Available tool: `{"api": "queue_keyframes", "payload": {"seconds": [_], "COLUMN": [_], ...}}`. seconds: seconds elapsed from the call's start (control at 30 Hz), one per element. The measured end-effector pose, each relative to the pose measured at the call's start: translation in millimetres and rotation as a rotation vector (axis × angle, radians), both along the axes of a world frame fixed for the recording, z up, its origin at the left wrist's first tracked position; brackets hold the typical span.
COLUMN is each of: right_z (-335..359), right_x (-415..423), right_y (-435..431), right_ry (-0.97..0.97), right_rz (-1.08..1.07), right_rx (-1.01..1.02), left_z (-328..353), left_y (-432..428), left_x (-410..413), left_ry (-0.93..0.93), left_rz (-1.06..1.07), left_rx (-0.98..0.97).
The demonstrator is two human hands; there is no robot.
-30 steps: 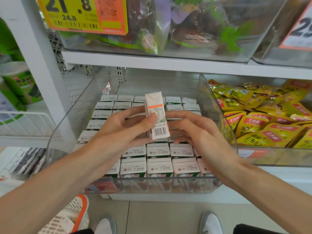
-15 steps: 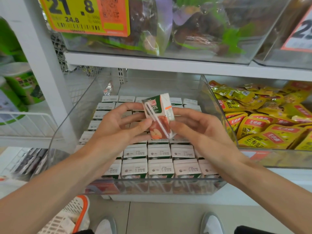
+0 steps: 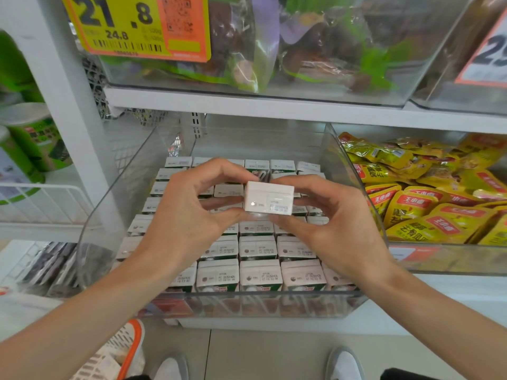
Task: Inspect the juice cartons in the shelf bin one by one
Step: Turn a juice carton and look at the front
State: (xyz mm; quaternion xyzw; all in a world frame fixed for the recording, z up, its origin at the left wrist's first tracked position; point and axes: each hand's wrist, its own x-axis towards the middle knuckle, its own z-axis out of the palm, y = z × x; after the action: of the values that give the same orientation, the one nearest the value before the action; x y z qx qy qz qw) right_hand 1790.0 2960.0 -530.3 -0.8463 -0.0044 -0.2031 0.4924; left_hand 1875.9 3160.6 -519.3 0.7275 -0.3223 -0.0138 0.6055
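A small juice carton (image 3: 268, 199) is held above the clear shelf bin (image 3: 118, 204), its white top with the printed date facing me. My left hand (image 3: 189, 215) pinches its left side and my right hand (image 3: 326, 218) pinches its right side. Beneath the hands, several rows of like cartons (image 3: 259, 275) stand upright in the bin, packed close, tops up. Both hands hide part of the middle rows.
A second clear bin with yellow snack packets (image 3: 428, 204) sits right beside. Above, a white shelf (image 3: 274, 111) carries a bin of bagged goods with a yellow price tag (image 3: 137, 26). Green cups (image 3: 30, 144) and a wire rack stand left. An orange-rimmed basket (image 3: 120, 352) rests below.
The carton has been turned between my hands: first its barcode side faced me, then the straw side, now its white top. Both hands stayed above the bin.
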Motion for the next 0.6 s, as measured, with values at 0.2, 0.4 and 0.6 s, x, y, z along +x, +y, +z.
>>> {"api": "queue_keyframes", "payload": {"seconds": [0.2,0.4,0.6], "right_z": [0,10,19], "right_x": [0,2,8], "right_y": [2,9,10], "right_ry": [-0.01,0.111,0.442], "right_rz": [0.028,-0.001,0.006], "right_rx": [-0.01,0.38,0.847], "left_z": [-2,-2,-6], "left_y": [1,1,-1], "left_x": [3,2,1], "left_ry": [0.003,0.096,0.139], "left_rz": [0.045,0.018,-0.098], "left_rx": [0.013,-0.036,-0.005]}}
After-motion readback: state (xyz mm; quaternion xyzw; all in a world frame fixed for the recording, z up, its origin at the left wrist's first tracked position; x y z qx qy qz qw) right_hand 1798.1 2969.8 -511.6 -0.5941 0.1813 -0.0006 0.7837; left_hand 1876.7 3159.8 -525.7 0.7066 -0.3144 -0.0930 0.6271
